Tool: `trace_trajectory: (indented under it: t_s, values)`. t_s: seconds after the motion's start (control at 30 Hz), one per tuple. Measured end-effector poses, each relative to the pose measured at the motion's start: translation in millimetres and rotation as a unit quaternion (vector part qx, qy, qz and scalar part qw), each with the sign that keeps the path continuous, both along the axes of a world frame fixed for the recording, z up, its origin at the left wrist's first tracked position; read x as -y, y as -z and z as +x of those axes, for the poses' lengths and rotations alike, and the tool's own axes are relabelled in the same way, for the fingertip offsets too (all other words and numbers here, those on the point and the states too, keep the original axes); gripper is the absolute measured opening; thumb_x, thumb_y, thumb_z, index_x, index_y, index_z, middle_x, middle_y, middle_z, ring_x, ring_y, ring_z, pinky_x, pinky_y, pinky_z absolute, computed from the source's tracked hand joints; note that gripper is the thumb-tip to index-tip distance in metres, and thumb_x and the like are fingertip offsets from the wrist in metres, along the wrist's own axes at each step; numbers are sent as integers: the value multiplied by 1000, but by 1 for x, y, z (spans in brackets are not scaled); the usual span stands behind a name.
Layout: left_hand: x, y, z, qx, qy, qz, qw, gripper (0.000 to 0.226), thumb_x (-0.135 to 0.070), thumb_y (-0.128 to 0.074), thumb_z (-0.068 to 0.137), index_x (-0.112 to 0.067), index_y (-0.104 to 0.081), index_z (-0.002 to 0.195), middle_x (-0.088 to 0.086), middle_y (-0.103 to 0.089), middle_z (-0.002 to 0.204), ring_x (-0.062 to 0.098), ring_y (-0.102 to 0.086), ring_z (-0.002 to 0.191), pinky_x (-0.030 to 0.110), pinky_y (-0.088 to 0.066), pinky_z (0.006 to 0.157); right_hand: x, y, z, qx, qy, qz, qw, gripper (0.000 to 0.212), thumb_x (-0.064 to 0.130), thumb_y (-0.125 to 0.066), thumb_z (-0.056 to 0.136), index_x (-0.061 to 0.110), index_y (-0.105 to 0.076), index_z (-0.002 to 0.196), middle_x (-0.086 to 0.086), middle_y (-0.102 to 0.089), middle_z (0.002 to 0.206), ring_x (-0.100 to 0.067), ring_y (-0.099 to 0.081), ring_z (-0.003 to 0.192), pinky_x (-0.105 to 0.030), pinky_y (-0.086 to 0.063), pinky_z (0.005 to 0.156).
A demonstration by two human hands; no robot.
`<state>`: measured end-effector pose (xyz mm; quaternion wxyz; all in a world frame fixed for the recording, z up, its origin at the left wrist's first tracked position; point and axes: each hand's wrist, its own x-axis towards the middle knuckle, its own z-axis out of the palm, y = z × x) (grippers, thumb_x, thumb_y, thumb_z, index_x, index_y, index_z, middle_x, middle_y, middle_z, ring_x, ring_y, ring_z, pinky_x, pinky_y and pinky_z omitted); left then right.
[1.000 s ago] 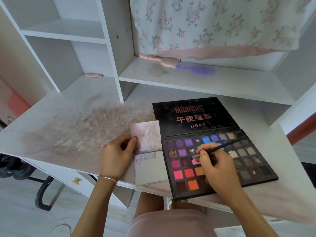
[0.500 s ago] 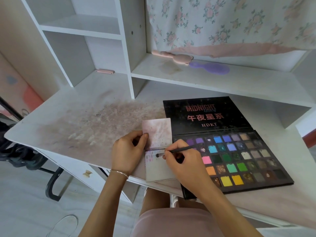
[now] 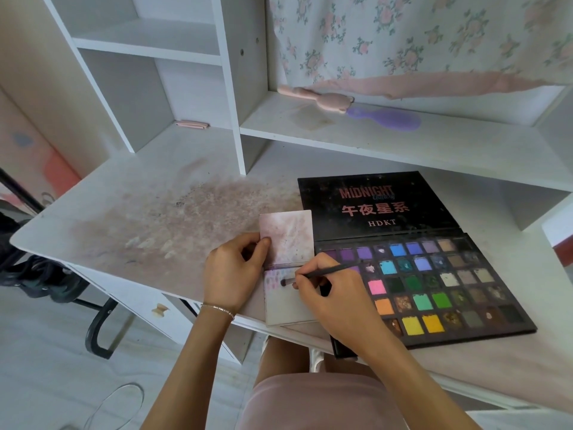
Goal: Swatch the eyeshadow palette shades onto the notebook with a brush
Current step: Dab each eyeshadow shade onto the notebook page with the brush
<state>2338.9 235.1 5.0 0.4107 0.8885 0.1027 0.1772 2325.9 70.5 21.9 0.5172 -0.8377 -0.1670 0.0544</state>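
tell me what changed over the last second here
The right hand carried the brush leftward off the palette onto the notebook, where its tip now touches the lower page. Its grip on the brush did not change. The left hand kept holding the notebook's left edge; the palette stayed open.

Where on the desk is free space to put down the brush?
Free: the stained desktop left of the notebook, up to the shelf upright. Crowded: the front edge, where left hand, right hand with brush, and palette sit together.
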Motion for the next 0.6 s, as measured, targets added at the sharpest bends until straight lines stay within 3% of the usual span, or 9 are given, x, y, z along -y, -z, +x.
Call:
trace_trajectory:
  t_s: [0.17,0.6]
  values:
    - [0,1,1,5,0,2,1000,15,-23,-59,86,-18,-72,92,-4,-71,83,11,-61,72,18,-43,62,0,0,1,-4,-5,-17,1000,10,16,-58,86,24,-56,81,3,-64,86,-6,-57,81,-13,-47,67]
    - [0,2,1,3,-1,-3,1000,14,-23,-59,86,-18,-72,91,-5,-70,82,11,-62,73,20,-44,65,-1,0,0,-2,-2,-19,1000,10,16,-58,86,25,-56,81,7,-61,83,-4,-55,78,-12,-45,66]
